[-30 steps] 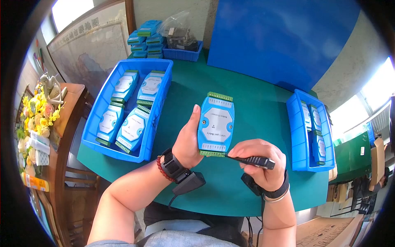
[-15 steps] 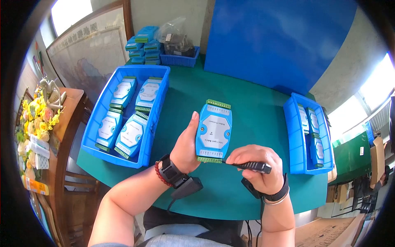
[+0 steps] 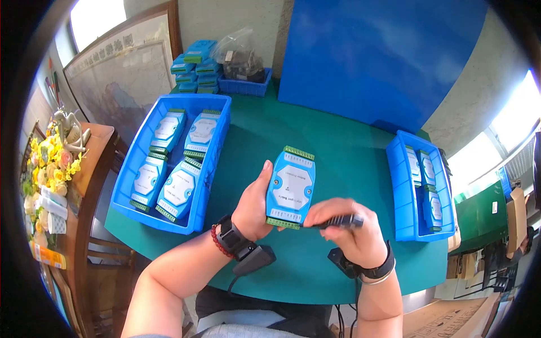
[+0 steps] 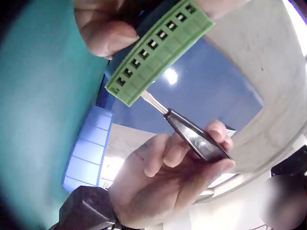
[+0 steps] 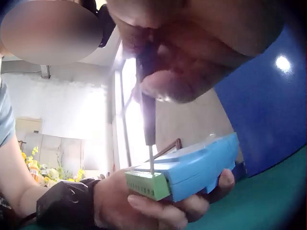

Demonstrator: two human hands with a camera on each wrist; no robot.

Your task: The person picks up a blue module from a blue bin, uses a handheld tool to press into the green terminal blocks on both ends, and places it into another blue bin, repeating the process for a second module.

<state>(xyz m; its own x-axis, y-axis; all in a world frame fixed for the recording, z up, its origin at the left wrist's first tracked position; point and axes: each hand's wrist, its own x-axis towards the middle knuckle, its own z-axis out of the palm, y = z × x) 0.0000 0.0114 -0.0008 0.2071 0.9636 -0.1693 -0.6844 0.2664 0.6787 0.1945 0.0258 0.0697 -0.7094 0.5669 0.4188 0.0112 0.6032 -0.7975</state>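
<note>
Here, closest to the bench's near edge, the right hand (image 3: 352,231) grips a dark-handled screwdriver (image 4: 194,136), while the left hand (image 3: 253,205) holds a blue module (image 3: 290,188) by its left side, thumb along the edge and fingers beneath. The module is up above the middle of the bench (image 3: 349,174), its long axis running from the near edge toward the far one, slightly tilted. The left hand is the nearer, touching it; the right sits just off its near right corner. The screwdriver comes in across that axis, its tip meeting the near green terminal block (image 3: 283,223) close to one end; whether it sits in a screw I cannot tell. Another green block (image 3: 298,152) caps the far end. Beyond, a blue bin (image 3: 194,219) with four modules stands along the bench's left edge, and a second bin (image 3: 420,225), showing three, along the right. At the far left corner are stacked modules (image 3: 194,67) and a small tray (image 3: 245,87).
</note>
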